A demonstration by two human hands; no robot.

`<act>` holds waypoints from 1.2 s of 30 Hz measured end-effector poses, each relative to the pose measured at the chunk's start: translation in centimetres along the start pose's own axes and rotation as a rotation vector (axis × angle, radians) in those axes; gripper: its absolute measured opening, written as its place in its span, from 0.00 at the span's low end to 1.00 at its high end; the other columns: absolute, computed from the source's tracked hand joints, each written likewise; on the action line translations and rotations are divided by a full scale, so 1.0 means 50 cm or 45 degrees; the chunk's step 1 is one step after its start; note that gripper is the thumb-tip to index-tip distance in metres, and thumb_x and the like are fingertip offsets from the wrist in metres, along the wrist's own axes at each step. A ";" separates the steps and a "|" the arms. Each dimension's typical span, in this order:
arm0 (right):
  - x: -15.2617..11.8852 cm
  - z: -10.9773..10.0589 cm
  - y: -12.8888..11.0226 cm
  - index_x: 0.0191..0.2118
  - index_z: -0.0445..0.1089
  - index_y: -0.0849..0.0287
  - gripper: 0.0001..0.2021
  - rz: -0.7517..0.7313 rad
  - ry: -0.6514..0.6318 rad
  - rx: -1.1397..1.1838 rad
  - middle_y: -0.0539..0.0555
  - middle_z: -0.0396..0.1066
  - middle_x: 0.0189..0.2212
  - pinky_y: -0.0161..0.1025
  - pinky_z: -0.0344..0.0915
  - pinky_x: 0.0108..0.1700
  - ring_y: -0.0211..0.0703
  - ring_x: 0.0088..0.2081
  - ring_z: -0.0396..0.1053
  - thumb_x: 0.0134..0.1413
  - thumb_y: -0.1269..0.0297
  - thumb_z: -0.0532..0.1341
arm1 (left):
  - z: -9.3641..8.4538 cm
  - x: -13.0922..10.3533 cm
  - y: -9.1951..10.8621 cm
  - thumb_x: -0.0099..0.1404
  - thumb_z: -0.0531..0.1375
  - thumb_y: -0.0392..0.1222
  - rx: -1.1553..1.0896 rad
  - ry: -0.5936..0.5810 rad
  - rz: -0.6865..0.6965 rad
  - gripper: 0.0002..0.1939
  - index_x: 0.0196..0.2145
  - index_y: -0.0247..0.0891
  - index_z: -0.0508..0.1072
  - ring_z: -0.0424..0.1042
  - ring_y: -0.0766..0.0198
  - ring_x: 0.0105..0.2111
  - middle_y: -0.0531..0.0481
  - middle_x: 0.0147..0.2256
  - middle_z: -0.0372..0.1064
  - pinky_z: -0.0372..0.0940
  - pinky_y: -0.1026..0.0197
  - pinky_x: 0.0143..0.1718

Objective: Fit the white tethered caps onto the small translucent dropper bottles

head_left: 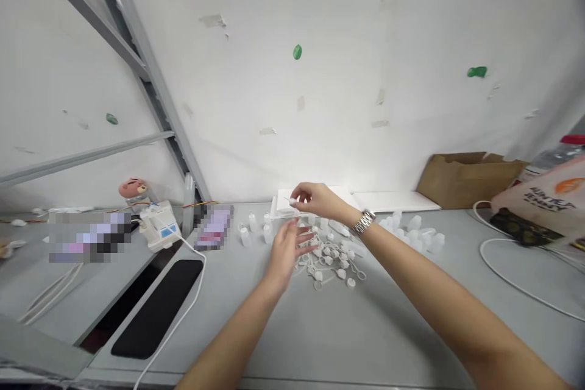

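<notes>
The grey worktop (320, 329) carries everything, with a heap of white caps and ringed straps (329, 256) near its middle. A printed bag (543, 201) lies well to the right of the heap, and an open cardboard box (470, 180) stands behind it to the right. A long black slab (158, 308) lies well to the left of the heap. The right hand (317, 198), above and just behind the heap, is closed in a fingertip pinch on a small white piece. The left hand (282, 253), at the heap's left edge, is open with fingers spread; whether anything touches its fingertips is unclear. Translucent white pieces (414, 234) cluster right of the heap. Small white bottles (245, 236) stand upright to its left. Smallest is the pinched white piece (293, 202), raised over the heap's far left side.
</notes>
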State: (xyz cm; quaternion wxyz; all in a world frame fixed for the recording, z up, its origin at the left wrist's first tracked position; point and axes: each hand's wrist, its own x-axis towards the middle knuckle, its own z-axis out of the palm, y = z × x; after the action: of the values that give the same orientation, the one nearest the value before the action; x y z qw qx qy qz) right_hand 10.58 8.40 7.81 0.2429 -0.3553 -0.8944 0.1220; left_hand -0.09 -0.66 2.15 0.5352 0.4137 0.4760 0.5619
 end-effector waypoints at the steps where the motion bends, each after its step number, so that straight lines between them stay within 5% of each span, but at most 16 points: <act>1: -0.037 0.001 -0.004 0.37 0.67 0.61 0.07 0.007 0.020 0.121 0.51 0.69 0.30 0.30 0.62 0.31 0.34 0.31 0.66 0.53 0.67 0.55 | 0.005 -0.004 0.004 0.64 0.49 0.45 -0.234 -0.104 -0.067 0.15 0.46 0.34 0.62 0.70 0.57 0.42 0.39 0.42 0.68 0.67 0.54 0.41; 4: -0.129 0.022 -0.019 0.33 0.68 0.61 0.04 -0.002 0.046 0.179 0.51 0.67 0.29 0.32 0.62 0.31 0.36 0.30 0.65 0.50 0.72 0.57 | 0.019 -0.013 0.001 0.62 0.54 0.42 -0.579 -0.215 -0.241 0.12 0.42 0.33 0.67 0.71 0.62 0.41 0.42 0.40 0.70 0.68 0.61 0.41; 8: -0.189 0.034 -0.015 0.35 0.69 0.60 0.06 -0.102 0.065 0.064 0.56 0.67 0.35 0.38 0.63 0.40 0.41 0.38 0.65 0.55 0.71 0.55 | 0.024 -0.009 -0.022 0.61 0.54 0.30 -0.684 -0.096 -0.449 0.06 0.35 0.27 0.69 0.73 0.67 0.31 0.43 0.32 0.71 0.70 0.67 0.35; 11: -0.207 0.005 0.024 0.42 0.67 0.59 0.09 -0.056 0.218 -0.033 0.57 0.67 0.40 0.41 0.62 0.45 0.43 0.43 0.64 0.56 0.67 0.55 | 0.014 0.007 -0.025 0.60 0.52 0.25 -0.710 -0.009 -0.594 0.07 0.33 0.23 0.69 0.73 0.63 0.33 0.37 0.33 0.71 0.71 0.67 0.34; 15: -0.232 -0.047 0.098 0.39 0.69 0.61 0.08 0.245 0.430 -0.365 0.58 0.69 0.36 0.42 0.61 0.43 0.46 0.40 0.64 0.56 0.68 0.54 | -0.011 0.027 -0.007 0.60 0.50 0.23 -0.735 0.098 -0.547 0.10 0.37 0.22 0.68 0.71 0.68 0.25 0.41 0.28 0.67 0.70 0.69 0.25; 18: -0.251 -0.061 0.132 0.34 0.71 0.62 0.08 0.392 0.346 -0.525 0.57 0.69 0.31 0.41 0.60 0.39 0.47 0.37 0.63 0.55 0.69 0.54 | -0.025 0.034 0.004 0.60 0.48 0.24 -0.768 0.138 -0.513 0.12 0.40 0.22 0.66 0.60 0.75 0.16 0.51 0.21 0.60 0.59 0.73 0.13; 21: -0.260 -0.055 0.134 0.35 0.71 0.62 0.08 0.390 0.219 -0.594 0.57 0.69 0.32 0.40 0.58 0.39 0.47 0.37 0.63 0.54 0.70 0.55 | -0.029 0.035 0.008 0.61 0.48 0.24 -0.774 0.162 -0.537 0.12 0.41 0.22 0.65 0.58 0.76 0.16 0.52 0.21 0.57 0.54 0.74 0.11; 28: -0.254 -0.011 0.114 0.33 0.72 0.60 0.06 0.309 -0.005 -0.573 0.56 0.69 0.32 0.38 0.57 0.38 0.45 0.38 0.63 0.53 0.70 0.57 | -0.024 0.032 0.007 0.61 0.49 0.23 -0.680 0.126 -0.511 0.09 0.37 0.24 0.66 0.67 0.73 0.22 0.44 0.28 0.65 0.63 0.75 0.17; 33: -0.246 0.022 0.126 0.37 0.70 0.63 0.08 0.289 0.086 -0.698 0.59 0.68 0.34 0.40 0.57 0.40 0.47 0.39 0.62 0.54 0.74 0.54 | -0.020 0.028 0.005 0.62 0.52 0.29 -0.613 0.121 -0.425 0.04 0.32 0.29 0.65 0.71 0.71 0.26 0.41 0.35 0.70 0.67 0.74 0.20; 36: -0.246 0.014 0.129 0.37 0.70 0.63 0.10 0.282 0.087 -0.721 0.58 0.68 0.34 0.39 0.57 0.40 0.46 0.38 0.62 0.53 0.77 0.53 | -0.020 0.025 0.009 0.64 0.51 0.35 -0.593 0.092 -0.444 0.07 0.33 0.28 0.67 0.70 0.73 0.23 0.43 0.32 0.70 0.65 0.75 0.18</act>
State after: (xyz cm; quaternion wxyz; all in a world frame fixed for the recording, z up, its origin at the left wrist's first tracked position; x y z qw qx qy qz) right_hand 21.68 4.44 0.41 0.1493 -0.5081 -0.8399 -0.1184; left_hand -1.28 0.50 2.30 0.6870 0.1715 0.4170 0.5699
